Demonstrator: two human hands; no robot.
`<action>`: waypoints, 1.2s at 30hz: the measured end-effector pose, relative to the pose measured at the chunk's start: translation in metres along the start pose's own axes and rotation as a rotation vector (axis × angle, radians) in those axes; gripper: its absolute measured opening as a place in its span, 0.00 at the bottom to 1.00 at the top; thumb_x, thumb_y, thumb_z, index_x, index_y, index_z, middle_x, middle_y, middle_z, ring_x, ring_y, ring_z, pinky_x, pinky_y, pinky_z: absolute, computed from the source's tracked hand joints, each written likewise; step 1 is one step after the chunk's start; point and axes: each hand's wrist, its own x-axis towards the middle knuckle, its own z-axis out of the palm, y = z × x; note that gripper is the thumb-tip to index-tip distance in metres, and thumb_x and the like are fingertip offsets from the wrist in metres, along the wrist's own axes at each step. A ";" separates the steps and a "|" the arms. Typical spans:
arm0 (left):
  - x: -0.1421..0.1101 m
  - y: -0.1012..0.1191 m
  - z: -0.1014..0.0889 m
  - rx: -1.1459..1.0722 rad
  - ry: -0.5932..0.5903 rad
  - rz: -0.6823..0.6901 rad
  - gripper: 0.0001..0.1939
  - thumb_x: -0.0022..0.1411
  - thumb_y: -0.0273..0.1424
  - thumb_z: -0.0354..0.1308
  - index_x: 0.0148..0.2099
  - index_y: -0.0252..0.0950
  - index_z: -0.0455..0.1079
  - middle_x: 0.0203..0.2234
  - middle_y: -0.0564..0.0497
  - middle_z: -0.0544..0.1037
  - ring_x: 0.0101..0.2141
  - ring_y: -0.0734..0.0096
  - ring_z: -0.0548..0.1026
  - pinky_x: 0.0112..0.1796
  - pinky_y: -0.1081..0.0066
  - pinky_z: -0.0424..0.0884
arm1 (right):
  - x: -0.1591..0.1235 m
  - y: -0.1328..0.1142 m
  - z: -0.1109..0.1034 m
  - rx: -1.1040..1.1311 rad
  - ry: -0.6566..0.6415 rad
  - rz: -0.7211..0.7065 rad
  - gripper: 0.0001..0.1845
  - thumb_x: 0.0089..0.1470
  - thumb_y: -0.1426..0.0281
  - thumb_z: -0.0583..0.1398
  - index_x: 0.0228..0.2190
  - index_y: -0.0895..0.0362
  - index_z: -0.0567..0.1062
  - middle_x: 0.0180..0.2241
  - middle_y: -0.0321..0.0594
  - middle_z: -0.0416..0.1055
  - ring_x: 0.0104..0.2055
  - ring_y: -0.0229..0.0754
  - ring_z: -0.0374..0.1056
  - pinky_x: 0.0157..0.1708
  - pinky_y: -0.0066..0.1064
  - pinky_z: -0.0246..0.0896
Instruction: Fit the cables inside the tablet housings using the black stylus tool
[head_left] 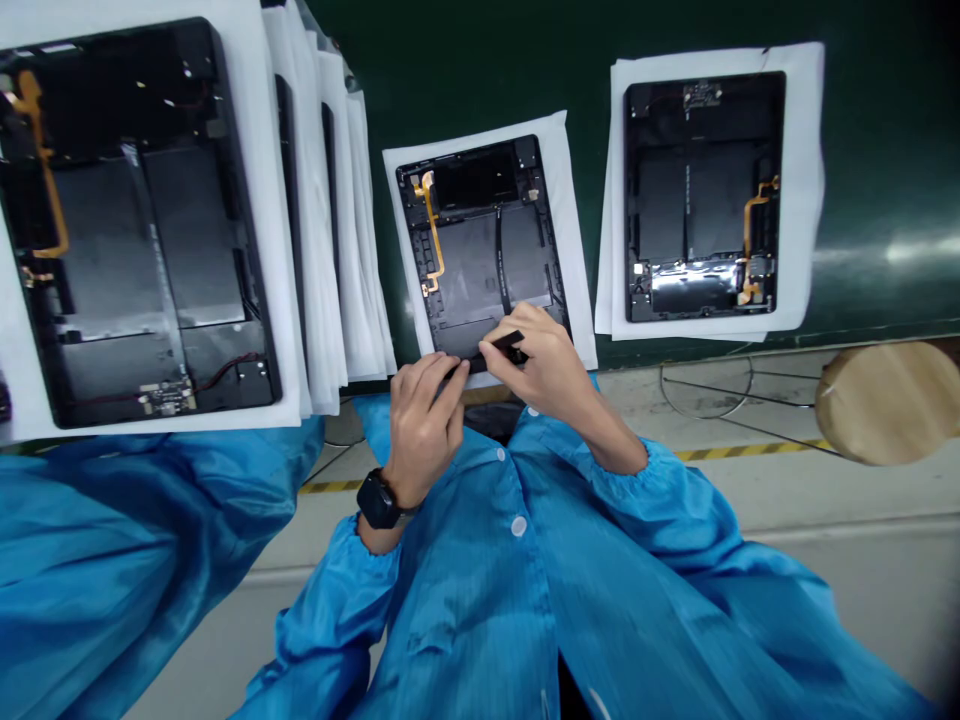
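Observation:
An opened black tablet (480,255) lies slightly turned on white sheets (561,150) in front of me. Its grey inner panels, an orange flex cable (435,235) and a dark ribbon cable (501,255) are exposed. My left hand (426,425) is closed at the tablet's near edge, fingertips pressing on that rim. Pinched between the thumb and fingers of my right hand (544,365) is a small flat black tool (510,342), held over the near edge beside the left fingertips. The tool's tip and the tablet's near right corner are hidden by my hands.
Another opened tablet (705,200) lies on white sheets at the right. To the left, a larger-looking opened tablet (142,240) tops a stack of tablets and white sheets (349,250). A person's blue sleeve (150,540) shows below it. A round wooden stool (889,403) stands right of me.

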 end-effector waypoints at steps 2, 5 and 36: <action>0.000 0.000 0.000 -0.002 -0.004 -0.001 0.24 0.68 0.18 0.53 0.63 0.36 0.73 0.53 0.37 0.80 0.60 0.53 0.74 0.58 0.53 0.69 | 0.000 0.001 0.000 -0.017 0.003 -0.010 0.13 0.68 0.73 0.57 0.28 0.53 0.71 0.26 0.37 0.69 0.34 0.45 0.61 0.37 0.39 0.56; 0.000 0.000 0.000 -0.002 -0.011 -0.005 0.24 0.68 0.18 0.53 0.63 0.36 0.73 0.53 0.38 0.80 0.60 0.53 0.74 0.58 0.53 0.69 | -0.002 0.005 -0.001 -0.003 0.016 -0.038 0.13 0.67 0.74 0.57 0.28 0.53 0.70 0.26 0.37 0.69 0.34 0.44 0.60 0.35 0.38 0.57; 0.024 0.004 -0.010 0.297 -0.202 0.151 0.21 0.71 0.20 0.51 0.59 0.38 0.76 0.49 0.37 0.79 0.52 0.52 0.74 0.50 0.53 0.66 | -0.006 0.014 -0.005 0.017 0.058 -0.082 0.12 0.66 0.74 0.57 0.28 0.54 0.70 0.26 0.37 0.68 0.33 0.42 0.61 0.34 0.36 0.59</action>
